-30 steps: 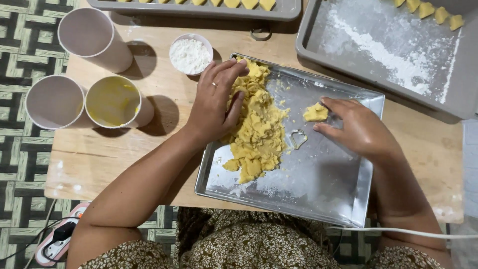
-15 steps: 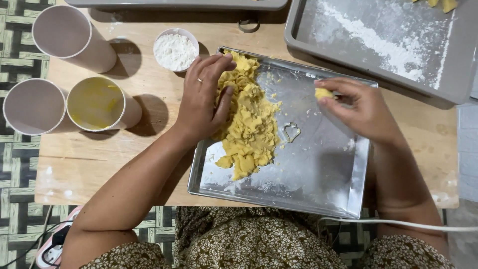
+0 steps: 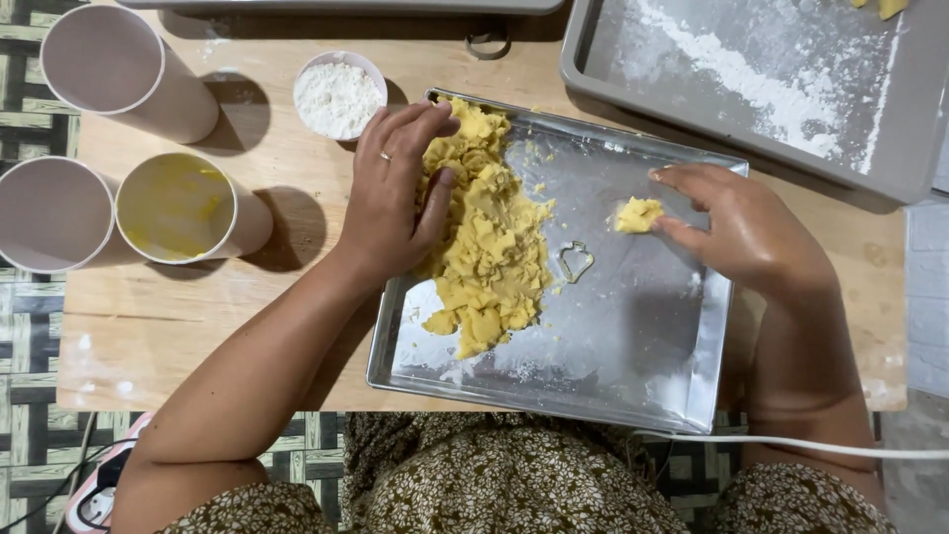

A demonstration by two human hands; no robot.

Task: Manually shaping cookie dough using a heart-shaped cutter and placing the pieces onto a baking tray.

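Left hand [image 3: 390, 193]: fingers spread flat, pressing the yellow dough [image 3: 489, 247] near the tray's [image 3: 633, 336] far-left corner.
Right hand [image 3: 751, 232]: fingertips pinch a small dough piece [image 3: 638, 213].
Tip: lift gently, keeping its shape.

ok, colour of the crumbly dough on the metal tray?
Pale yellow crumbly dough, clearest in the head view.

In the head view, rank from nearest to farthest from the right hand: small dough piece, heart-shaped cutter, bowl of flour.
1. Small dough piece: at the right hand's fingertips.
2. Heart-shaped cutter: left of it, on the tray.
3. Bowl of flour: far left, off the tray.
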